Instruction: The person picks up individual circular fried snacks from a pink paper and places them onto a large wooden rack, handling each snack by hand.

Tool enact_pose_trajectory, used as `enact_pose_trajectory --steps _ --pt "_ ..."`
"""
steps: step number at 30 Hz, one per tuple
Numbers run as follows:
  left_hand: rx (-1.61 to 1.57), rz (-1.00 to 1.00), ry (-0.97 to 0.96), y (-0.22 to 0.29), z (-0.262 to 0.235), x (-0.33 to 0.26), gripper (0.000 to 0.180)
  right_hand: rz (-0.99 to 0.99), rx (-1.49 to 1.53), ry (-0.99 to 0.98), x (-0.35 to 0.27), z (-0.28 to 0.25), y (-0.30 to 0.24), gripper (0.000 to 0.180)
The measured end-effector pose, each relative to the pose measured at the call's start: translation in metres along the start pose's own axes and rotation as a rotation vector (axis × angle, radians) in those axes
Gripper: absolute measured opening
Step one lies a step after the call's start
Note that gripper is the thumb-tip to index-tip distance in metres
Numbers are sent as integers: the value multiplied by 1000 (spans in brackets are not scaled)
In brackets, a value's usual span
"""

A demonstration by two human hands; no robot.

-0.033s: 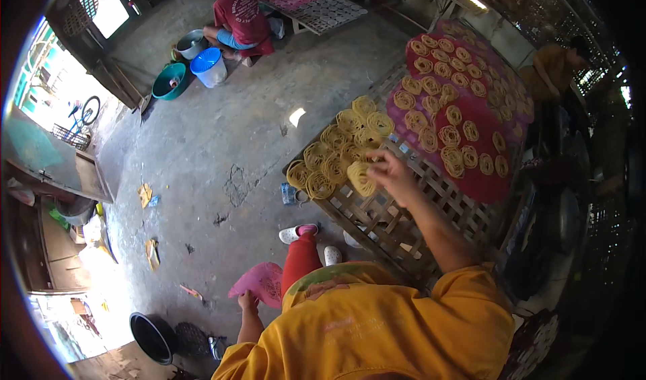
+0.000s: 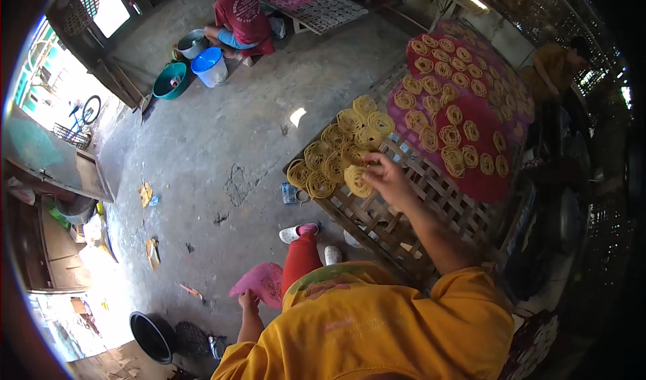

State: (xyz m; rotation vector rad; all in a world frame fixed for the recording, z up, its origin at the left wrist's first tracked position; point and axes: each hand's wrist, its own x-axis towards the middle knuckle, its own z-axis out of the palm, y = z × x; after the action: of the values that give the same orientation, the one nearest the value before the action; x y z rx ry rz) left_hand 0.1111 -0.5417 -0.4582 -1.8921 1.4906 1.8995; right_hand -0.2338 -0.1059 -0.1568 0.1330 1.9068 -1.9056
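Note:
My right hand (image 2: 390, 179) pinches a round, pale yellow noodle coil (image 2: 356, 181) at its edge, over the near end of a slatted bamboo rack (image 2: 377, 208). Just beyond it, several similar coils (image 2: 334, 164) lie close together on the rack's left end. Low at my left side, my left hand (image 2: 248, 300) is closed on a pink mesh sheet (image 2: 261, 282), which hangs beside my leg. The fingertips of that hand are partly hidden.
Pink and red sheets (image 2: 474, 178) bearing many coils cover the rack's far part. A person in a red shirt (image 2: 241, 13) sits by a blue-rimmed bucket (image 2: 210, 70) and a green basin (image 2: 168, 84). Another person (image 2: 548, 70) is at far right. A black tub (image 2: 149, 339) stands lower left.
My right hand has shifted slightly left with the noodle coil, closer to the coils on the rack. My left hand and the mesh sheet have hardly moved.

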Motion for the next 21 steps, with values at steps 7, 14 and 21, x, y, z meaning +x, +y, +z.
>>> enact_pose_trajectory --steps 7,14,21 --pt "33 34 -2 5 -2 7 25 -278 -181 -99 -4 29 47 35" --pt "59 -3 71 -3 -13 8 26 -710 -933 369 20 -35 9 29" --pt "102 -40 1 -6 -22 13 29 -421 -1227 680 73 -186 10 15"
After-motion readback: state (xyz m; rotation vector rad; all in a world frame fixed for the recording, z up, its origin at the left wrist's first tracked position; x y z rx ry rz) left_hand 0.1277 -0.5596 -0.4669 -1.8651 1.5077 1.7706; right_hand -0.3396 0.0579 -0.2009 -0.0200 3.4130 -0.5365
